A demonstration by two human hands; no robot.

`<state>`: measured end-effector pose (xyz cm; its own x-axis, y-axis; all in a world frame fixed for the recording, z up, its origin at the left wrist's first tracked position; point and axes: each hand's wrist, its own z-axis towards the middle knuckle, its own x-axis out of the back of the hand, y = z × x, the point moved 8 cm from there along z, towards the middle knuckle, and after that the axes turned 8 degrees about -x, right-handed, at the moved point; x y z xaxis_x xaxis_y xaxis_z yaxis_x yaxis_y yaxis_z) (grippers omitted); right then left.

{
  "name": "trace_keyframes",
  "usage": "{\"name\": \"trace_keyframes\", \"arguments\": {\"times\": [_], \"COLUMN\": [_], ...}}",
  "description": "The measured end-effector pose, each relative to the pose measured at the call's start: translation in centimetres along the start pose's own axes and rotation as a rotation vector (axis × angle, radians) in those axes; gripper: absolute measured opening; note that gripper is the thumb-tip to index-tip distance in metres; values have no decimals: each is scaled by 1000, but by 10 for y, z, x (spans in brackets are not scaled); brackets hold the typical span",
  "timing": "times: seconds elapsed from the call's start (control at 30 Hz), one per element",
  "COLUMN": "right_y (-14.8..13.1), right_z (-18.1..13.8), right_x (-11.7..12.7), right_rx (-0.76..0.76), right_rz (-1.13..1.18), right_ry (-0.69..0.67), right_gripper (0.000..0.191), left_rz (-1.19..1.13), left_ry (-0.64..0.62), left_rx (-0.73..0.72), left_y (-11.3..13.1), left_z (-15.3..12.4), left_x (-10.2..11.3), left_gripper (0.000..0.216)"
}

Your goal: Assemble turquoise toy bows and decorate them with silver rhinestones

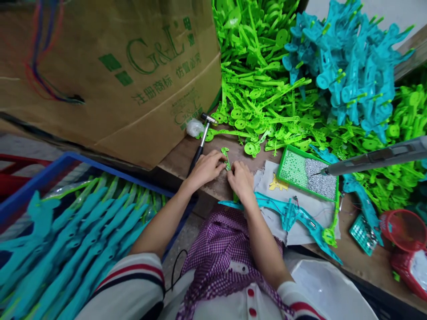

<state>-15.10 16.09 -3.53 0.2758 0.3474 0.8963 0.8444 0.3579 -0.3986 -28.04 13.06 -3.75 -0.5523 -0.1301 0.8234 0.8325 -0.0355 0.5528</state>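
My left hand [207, 170] and my right hand [243, 180] meet at the table's front edge, fingers curled in. Between them is a small bright green plastic part [225, 154] with a round end, both hands' fingertips closed on it; its lower portion is hidden by the fingers. Just left of my left hand lies a small hammer [203, 135] with a metal head and dark grip. To the right of my right hand, a teal bow-shaped plastic piece [302, 216] rests partly on a grey cloth [267, 173].
A green tray [283, 165] holds small metal screws, with a grey powered screwdriver [373, 159] above it. Green plastic parts [260, 84] heap behind, topped by teal pieces [353, 66]. A cardboard box [150, 89] stands left, above a blue crate [70, 156] of teal parts. Red baskets [387, 222] sit right.
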Motion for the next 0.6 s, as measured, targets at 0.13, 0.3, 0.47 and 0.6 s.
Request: {"name": "trace_keyframes", "arguments": {"times": [0.13, 0.3, 0.47, 0.6], "right_y": [-3, -2, 8, 22], "right_z": [2, -11, -65, -97], "right_x": [-2, 3, 40, 62], "right_rx": [-19, -10, 171, 213], "right_rz": [-10, 15, 279, 530], "right_ry": [11, 31, 42, 19], "right_gripper": [16, 26, 33, 24], "left_rz": [-79, -150, -219, -204], "left_ry": [-25, 5, 10, 76], "left_rx": [32, 58, 48, 29], "left_y": [-8, -16, -18, -8], "left_z": [5, 9, 5, -4], "left_x": [-7, -10, -12, 5], "left_gripper": [21, 17, 22, 39]}}
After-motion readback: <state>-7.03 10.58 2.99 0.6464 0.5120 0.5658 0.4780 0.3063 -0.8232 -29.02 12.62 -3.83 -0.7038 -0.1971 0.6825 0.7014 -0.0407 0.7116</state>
